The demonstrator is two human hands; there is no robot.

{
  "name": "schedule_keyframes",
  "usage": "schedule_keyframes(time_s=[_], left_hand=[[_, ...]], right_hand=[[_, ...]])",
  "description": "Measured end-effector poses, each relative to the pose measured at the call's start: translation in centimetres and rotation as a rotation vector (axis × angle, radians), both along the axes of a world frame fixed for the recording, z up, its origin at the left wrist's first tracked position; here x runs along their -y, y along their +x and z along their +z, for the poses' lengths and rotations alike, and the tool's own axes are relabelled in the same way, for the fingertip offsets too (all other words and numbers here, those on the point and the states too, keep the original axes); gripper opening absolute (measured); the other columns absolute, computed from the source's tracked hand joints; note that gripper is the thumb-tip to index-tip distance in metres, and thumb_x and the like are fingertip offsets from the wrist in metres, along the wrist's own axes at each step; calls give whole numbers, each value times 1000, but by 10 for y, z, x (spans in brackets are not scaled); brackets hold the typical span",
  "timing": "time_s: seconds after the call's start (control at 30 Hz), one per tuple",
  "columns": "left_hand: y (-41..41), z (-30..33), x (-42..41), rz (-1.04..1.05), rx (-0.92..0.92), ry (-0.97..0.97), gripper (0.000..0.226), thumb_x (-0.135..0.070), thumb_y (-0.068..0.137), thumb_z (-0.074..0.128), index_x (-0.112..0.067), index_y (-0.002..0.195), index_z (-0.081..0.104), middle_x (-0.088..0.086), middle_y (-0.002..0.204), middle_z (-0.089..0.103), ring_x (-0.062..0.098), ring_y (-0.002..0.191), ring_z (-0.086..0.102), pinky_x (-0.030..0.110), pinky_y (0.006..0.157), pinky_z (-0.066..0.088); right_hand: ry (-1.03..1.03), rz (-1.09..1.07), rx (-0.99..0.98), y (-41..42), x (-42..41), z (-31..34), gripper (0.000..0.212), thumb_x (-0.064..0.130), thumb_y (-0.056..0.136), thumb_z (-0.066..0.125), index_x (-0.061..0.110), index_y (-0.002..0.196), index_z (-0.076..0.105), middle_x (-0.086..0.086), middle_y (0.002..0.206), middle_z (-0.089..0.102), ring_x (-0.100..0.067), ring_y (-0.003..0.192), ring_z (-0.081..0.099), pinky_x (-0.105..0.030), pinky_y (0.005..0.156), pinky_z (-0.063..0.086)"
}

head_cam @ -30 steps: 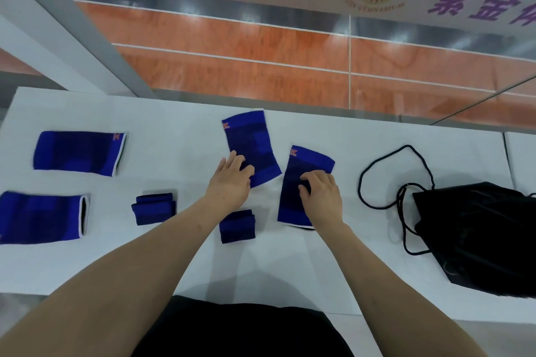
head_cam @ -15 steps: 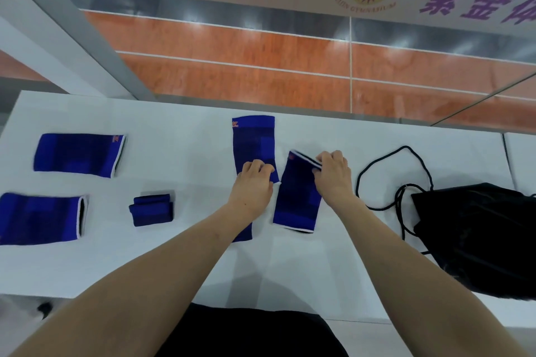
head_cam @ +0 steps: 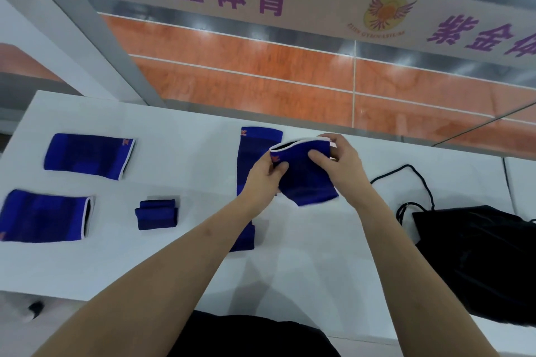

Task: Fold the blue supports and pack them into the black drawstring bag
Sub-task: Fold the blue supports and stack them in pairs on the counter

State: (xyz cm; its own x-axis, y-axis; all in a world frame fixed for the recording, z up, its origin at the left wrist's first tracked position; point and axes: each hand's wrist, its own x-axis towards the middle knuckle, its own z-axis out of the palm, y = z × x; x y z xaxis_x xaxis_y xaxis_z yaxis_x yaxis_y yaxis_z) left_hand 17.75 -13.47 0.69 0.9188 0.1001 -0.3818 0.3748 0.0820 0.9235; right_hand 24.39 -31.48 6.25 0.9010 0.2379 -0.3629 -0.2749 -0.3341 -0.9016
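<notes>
A blue support sleeve (head_cam: pixel 304 177) is held up off the white table (head_cam: pixel 179 264), gripped by both hands near its white-trimmed open end, which faces away from the person and is slightly spread. The left hand (head_cam: pixel 261 180) is closed on the sleeve's left edge, just below a small orange logo, with the thumb pressed onto the front of the fabric. The right hand (head_cam: pixel 342 162) is closed on the right part of the trimmed end, the thumb laid across the front and the fingers curled behind the rim. The lower end of the sleeve hangs tilted toward the right, just above the tabletop.

Behind and under the left hand, a longer blue support (head_cam: pixel 255 148) lies flat on the table, running away from the person, with an orange logo at its far left corner; its near end shows again below the left forearm.

To the left, a small folded blue support (head_cam: pixel 156 214) rests on the table by itself. Further left, two unfolded blue supports are laid flat with their white-trimmed ends facing right: the far one (head_cam: pixel 87 156) and the near one (head_cam: pixel 43 215), which is partly cut off by the picture edge.

At the right side of the table lies the black drawstring bag (head_cam: pixel 478 264), its black cord (head_cam: pixel 420 182) looped loosely on the tabletop between the bag and the right forearm.

Beyond the table, an orange court floor with white lines is seen below a white banner (head_cam: pixel 290 6) printed with purple characters and a winged emblem.
</notes>
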Motion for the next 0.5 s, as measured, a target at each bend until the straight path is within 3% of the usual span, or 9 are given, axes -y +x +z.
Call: schedule_keyframes(time_s=[0.13,0.23,0.3,0.4,0.5], left_hand=[[6,5,-13,70,-29,62,15,-23,103,49,-29,111,61,-6,105,72,16,99,69,46,85,60],[13,1,-30,136,-46,203,12,-26,104,47,-23,100,58,-2,96,70,19,89,66,40,81,56],[20,-2,-42,171,-109,223,12,-31,104,46,-22,103,55,0,100,68,20,91,64,40,81,53],[26,-4,-54,179,-267,102,19,-39,103,49,-31,120,48,-4,115,65,18,105,64,47,90,58],[20,-5,-60,99,-305,29,29,-29,102,55,-32,127,41,-4,121,64,18,109,65,50,84,61]], right_hand=[[-56,45,-68,-10,-9,-14,25,26,98,69,25,121,60,5,108,77,-13,96,74,-28,75,62],[-54,78,-180,-21,-19,-31,20,24,101,63,26,120,57,2,109,76,-17,97,75,-41,80,64],[-53,73,-208,-26,-28,-38,16,22,103,58,27,119,57,0,107,76,-19,95,75,-46,79,65],[-49,-5,-182,-25,-44,-46,16,20,104,53,29,116,59,-3,105,75,-21,94,74,-45,76,65],[-55,-54,-162,-16,-59,-55,16,20,105,51,27,117,57,-2,102,75,-22,93,73,-41,75,65]])
